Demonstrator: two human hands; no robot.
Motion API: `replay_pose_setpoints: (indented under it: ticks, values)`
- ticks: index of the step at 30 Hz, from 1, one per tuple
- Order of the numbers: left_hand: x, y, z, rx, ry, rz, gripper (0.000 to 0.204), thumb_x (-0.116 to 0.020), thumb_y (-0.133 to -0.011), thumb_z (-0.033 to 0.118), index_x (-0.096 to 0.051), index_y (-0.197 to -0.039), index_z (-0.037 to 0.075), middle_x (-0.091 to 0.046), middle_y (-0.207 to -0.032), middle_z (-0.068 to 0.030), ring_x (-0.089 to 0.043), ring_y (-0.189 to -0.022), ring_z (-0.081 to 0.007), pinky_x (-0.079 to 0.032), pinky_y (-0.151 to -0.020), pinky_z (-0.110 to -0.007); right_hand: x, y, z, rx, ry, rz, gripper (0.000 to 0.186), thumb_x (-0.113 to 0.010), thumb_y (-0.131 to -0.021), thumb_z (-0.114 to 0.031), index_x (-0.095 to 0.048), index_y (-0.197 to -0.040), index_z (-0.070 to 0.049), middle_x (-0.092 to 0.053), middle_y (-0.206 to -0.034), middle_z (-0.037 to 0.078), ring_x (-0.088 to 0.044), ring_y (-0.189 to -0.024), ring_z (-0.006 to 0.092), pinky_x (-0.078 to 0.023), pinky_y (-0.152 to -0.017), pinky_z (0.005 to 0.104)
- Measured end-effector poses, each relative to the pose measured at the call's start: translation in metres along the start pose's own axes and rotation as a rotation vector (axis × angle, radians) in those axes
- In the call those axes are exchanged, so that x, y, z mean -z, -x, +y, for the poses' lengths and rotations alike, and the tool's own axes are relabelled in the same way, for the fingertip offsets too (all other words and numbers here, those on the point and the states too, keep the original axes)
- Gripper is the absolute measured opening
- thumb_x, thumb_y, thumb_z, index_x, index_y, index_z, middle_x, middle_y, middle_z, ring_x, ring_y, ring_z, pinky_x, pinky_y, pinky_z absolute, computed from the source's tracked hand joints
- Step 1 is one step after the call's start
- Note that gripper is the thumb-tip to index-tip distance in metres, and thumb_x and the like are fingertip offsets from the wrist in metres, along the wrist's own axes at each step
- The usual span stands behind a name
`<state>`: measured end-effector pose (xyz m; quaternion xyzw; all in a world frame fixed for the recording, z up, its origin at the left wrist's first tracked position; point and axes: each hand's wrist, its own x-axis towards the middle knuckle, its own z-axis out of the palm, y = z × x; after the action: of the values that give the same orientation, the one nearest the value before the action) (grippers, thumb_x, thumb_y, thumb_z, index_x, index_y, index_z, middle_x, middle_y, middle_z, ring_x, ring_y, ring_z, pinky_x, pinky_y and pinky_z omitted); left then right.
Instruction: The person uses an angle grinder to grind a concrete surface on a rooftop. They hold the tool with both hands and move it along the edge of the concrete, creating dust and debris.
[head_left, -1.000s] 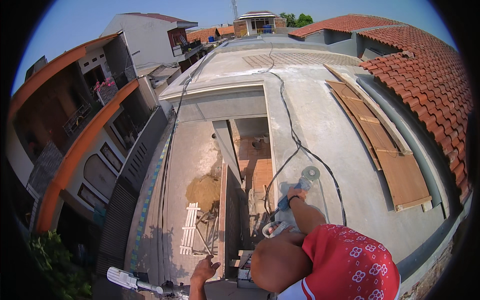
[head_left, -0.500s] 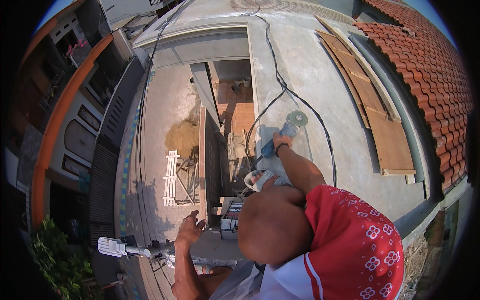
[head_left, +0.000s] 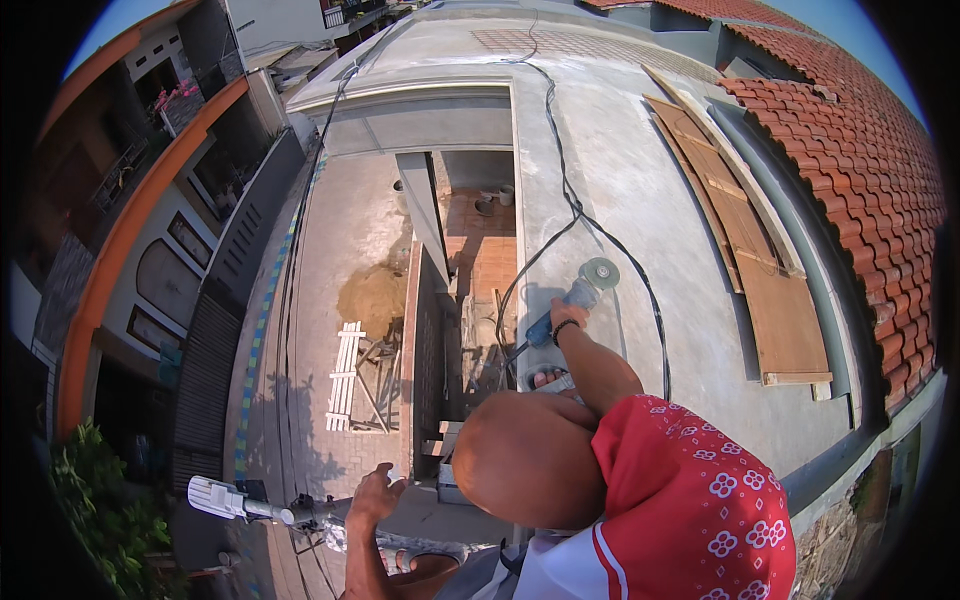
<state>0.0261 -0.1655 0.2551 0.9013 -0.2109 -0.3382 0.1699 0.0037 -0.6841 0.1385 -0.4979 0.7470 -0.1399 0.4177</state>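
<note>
My right hand (head_left: 569, 315) is wrapped round a blue angle grinder (head_left: 546, 328), just over the grey concrete roof. Its round cutting disc (head_left: 600, 272) points away from me; I cannot tell whether it turns. A dark cord leaves the grinder's near end. My left hand (head_left: 376, 494) hangs out past the roof's left side with its fingers apart and nothing in them. Close to it on the left is a street lamp (head_left: 215, 495) on a pole. My bent knee (head_left: 530, 460) hides part of the roof edge and of my sandalled foot (head_left: 553, 380).
Black cables (head_left: 568, 195) run over the concrete. Left of the roof edge there is a drop to a paved lane with a sand pile (head_left: 372, 302) and a white slatted pallet (head_left: 345, 378). Wooden boards (head_left: 745, 245) lie on the right, beside red roof tiles (head_left: 840, 150).
The view has tilted up slightly, so the scene sits lower and further right. My left hand is a little lower in the picture; my right hand keeps its hold on the angle grinder.
</note>
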Motion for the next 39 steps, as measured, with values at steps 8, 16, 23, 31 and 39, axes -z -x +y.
replay_pose_setpoints:
  ticks: [8, 16, 23, 31, 39]
  values:
    - [-0.005, -0.002, -0.006, 0.003, 0.05, 0.014, 0.059, -0.068, -0.086, 0.029, -0.049, -0.131, -0.004, -0.063, -0.112, -0.0297, -0.061, -0.108, -0.0401, -0.048, -0.093, -0.044, -0.01, -0.004, 0.011, -0.025, -0.229, -0.071, 0.084, -0.077, -0.069, -0.037, -0.037, -0.128, 0.009, -0.054, -0.125, 0.026, -0.057, -0.113, 0.0355, -0.047, -0.095, 0.0409]
    - [-0.004, -0.011, 0.0, -0.026, 0.016, -0.004, 0.057, -0.067, -0.086, 0.029, -0.05, -0.13, -0.004, -0.063, -0.111, -0.0292, -0.062, -0.107, -0.0405, -0.048, -0.091, -0.043, -0.025, -0.045, 0.03, -0.039, -0.36, -0.206, 0.085, -0.079, -0.068, -0.037, -0.041, -0.128, 0.011, -0.052, -0.128, 0.028, -0.057, -0.115, 0.0353, -0.047, -0.097, 0.0383]
    - [-0.002, -0.014, -0.001, -0.033, 0.035, 0.018, 0.053, -0.066, -0.086, 0.022, -0.051, -0.129, -0.004, -0.064, -0.109, -0.0294, -0.063, -0.104, -0.0407, -0.049, -0.09, -0.043, -0.015, -0.045, 0.03, 0.023, -0.425, -0.315, 0.054, -0.075, -0.075, -0.03, -0.056, -0.116, -0.001, -0.06, -0.114, 0.017, -0.059, -0.103, 0.033, -0.046, -0.082, 0.0551]
    - [-0.002, -0.014, 0.007, -0.047, 0.023, 0.013, 0.052, -0.066, -0.086, 0.021, -0.051, -0.129, -0.003, -0.064, -0.106, -0.0288, -0.063, -0.102, -0.0408, -0.049, -0.089, -0.044, 0.007, -0.015, 0.019, 0.033, -0.471, -0.253, 0.047, -0.079, -0.068, -0.029, -0.067, -0.097, 0.006, -0.067, -0.1, 0.019, -0.067, -0.086, 0.0299, -0.054, -0.067, 0.0426]
    - [0.003, -0.014, 0.009, -0.052, 0.039, 0.0, 0.051, -0.066, -0.086, 0.023, -0.05, -0.128, -0.002, -0.063, -0.11, -0.0289, -0.059, -0.108, -0.0418, -0.046, -0.093, -0.046, 0.022, -0.01, 0.008, 0.009, -0.347, -0.387, 0.06, -0.079, -0.07, -0.031, -0.054, -0.115, 0.001, -0.056, -0.116, 0.019, -0.058, -0.103, 0.0356, -0.047, -0.076, 0.0623]
